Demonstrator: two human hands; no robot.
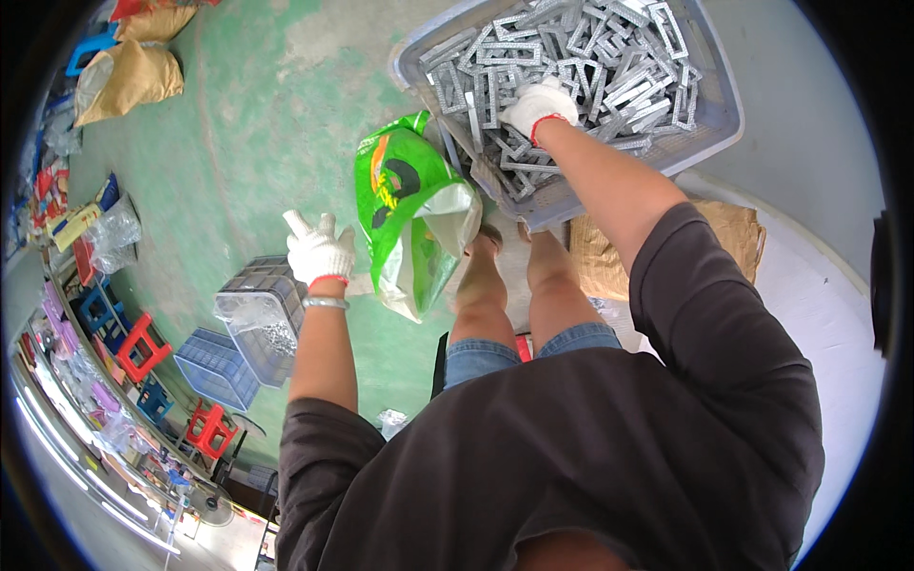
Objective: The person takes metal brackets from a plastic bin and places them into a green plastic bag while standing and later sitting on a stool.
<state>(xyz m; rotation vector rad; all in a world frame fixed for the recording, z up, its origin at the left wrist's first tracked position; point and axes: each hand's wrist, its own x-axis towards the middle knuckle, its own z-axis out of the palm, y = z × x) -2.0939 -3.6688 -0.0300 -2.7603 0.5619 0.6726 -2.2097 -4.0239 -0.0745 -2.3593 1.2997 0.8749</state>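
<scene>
Metal frames (571, 57): a heap of grey rectangular frames, tangled over one another, filling the crate at the top of the view.
Crate (716, 114): grey-blue plastic, tilted, its near rim resting by the person's knees.
Right hand (539, 105): in a white knit glove with a red cuff, reaching forward into the crate, fingers curled down among the frames; whether it has actually closed on one cannot be told.
Left hand (318, 251): same kind of glove, raised beside the bag, fingers spread wide and holding nothing; a metal bracelet (326, 303) sits on the wrist.
Bag (411, 211): green printed sack with a silvery inside, standing open-mouthed between the two hands, just beside the crate's near corner and the person's left knee.
Person: seated, dark long-sleeved top with the sleeves pushed up, denim shorts, bare knees below the crate.
Cardboard (733, 233): brown sheet lying on the floor under the right arm.
Floor (257, 124): painted green, worn pale in patches.
Small baskets (249, 333): blue-grey, near the left hand, one holding a clear bag of small metal parts.
Stools (143, 347): red and blue plastic, along the left edge.
Brown sacks (129, 76): filled, at the upper left, well apart from the hands.
</scene>
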